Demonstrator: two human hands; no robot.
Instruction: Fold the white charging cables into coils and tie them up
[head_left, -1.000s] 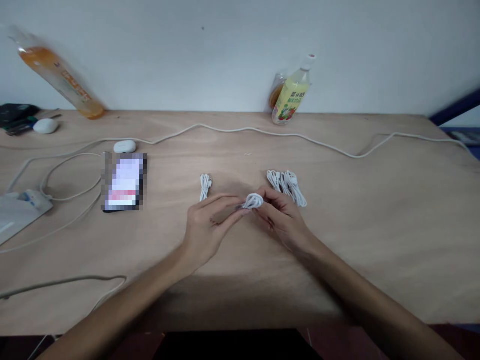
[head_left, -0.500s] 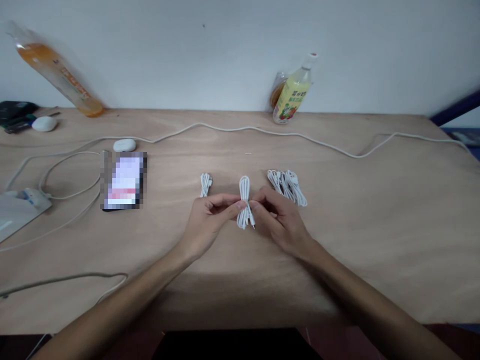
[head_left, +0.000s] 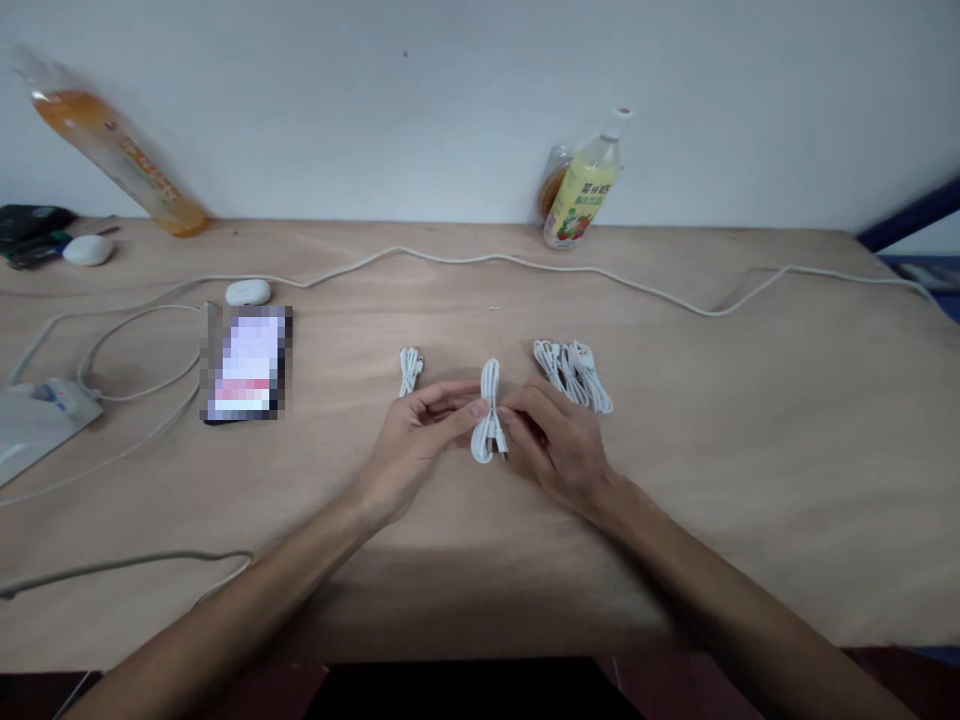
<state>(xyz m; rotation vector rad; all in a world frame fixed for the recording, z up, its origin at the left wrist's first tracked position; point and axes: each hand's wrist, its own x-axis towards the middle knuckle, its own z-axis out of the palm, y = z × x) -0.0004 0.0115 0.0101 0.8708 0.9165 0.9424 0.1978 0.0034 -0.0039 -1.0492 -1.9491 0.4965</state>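
A folded white cable [head_left: 489, 380] stands upright between my hands, pinched in at its middle, with its plug ends pointing down. My left hand [head_left: 420, 430] grips that middle between thumb and fingers. Close against its right side, my right hand [head_left: 559, 440] has thumb and forefinger pressed together at the narrow part; whatever lies between those fingertips is too small to make out. Just behind my left hand lies a small white cable bundle [head_left: 410, 368], partly covered by the fingers. Several more white cable bundles [head_left: 576, 375] lie beyond my right hand.
A phone [head_left: 251, 360] and a white earbud case [head_left: 248, 292] lie to the left. One long white cord [head_left: 495, 257] crosses the back of the wooden table [head_left: 750, 450]. Near the wall are an orange drink bottle [head_left: 120, 160] and a yellow one [head_left: 583, 190].
The cable between my hands has dropped slightly and its lower end has turned. My right fingertips have shifted a little at its middle. The other bundles lie where they were.
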